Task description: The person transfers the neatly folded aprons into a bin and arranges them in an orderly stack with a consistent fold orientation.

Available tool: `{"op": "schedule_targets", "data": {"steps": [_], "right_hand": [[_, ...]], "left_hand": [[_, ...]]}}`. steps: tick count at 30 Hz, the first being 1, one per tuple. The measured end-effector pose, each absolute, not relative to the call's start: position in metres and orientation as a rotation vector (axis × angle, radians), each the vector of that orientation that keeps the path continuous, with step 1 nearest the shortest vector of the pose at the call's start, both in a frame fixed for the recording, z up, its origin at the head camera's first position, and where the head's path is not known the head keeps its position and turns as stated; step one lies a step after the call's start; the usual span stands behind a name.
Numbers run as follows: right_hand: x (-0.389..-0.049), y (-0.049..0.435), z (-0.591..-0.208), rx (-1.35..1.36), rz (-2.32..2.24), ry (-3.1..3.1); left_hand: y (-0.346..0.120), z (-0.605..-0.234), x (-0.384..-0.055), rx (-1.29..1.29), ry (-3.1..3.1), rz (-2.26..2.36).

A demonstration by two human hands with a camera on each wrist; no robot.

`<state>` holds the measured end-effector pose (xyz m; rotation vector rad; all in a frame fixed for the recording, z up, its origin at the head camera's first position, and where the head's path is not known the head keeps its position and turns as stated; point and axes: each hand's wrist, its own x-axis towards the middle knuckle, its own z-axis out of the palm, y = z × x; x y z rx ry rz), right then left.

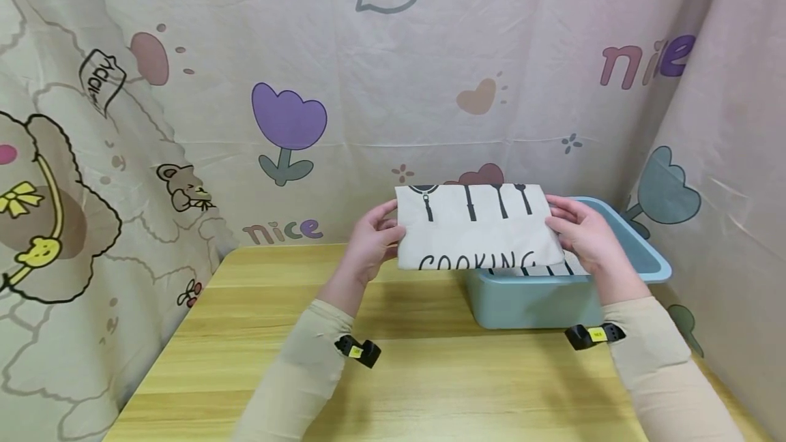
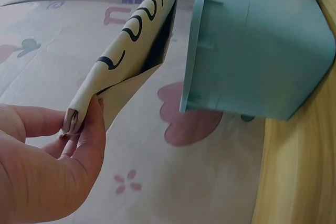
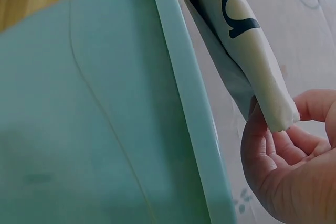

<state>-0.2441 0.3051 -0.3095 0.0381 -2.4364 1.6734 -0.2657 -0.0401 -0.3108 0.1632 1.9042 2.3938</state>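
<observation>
A folded white cloth (image 1: 475, 230) printed with dark kitchen utensils and the word COOKING is held up between both hands, above the table and over the front left part of a blue-green bin (image 1: 534, 302). My left hand (image 1: 372, 241) pinches its left end, thumb on one side and fingers on the other; the left wrist view shows the folded layers of the cloth (image 2: 113, 69) there. At the opposite end, my right hand (image 1: 580, 230) pinches the cloth (image 3: 257, 72) the same way. Inside the bin lies more white printed cloth (image 1: 568, 266), partly hidden behind the held one.
The bin's raised rim (image 1: 657, 268) runs below and beside the right hand. Bin and hands are over a light wooden table (image 1: 276, 333). A pale curtain (image 1: 381, 87) with printed flowers and hearts hangs behind the table and along both sides.
</observation>
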Motion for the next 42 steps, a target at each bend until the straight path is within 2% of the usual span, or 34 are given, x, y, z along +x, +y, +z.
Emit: {"op": "schedule_targets", "data": {"steps": [24, 42], "right_hand": [[-0.251, 0.386, -0.312, -0.152, 1.547, -2.532], [-0.261, 0.406, -0.318, -0.314, 1.441, -2.590]], "left_hand": [[0.053, -0.315, -0.278, 0.131, 1.884, 2.331], [0.091, -0.322, -0.284, -0.026, 2.019, 2.258]]}}
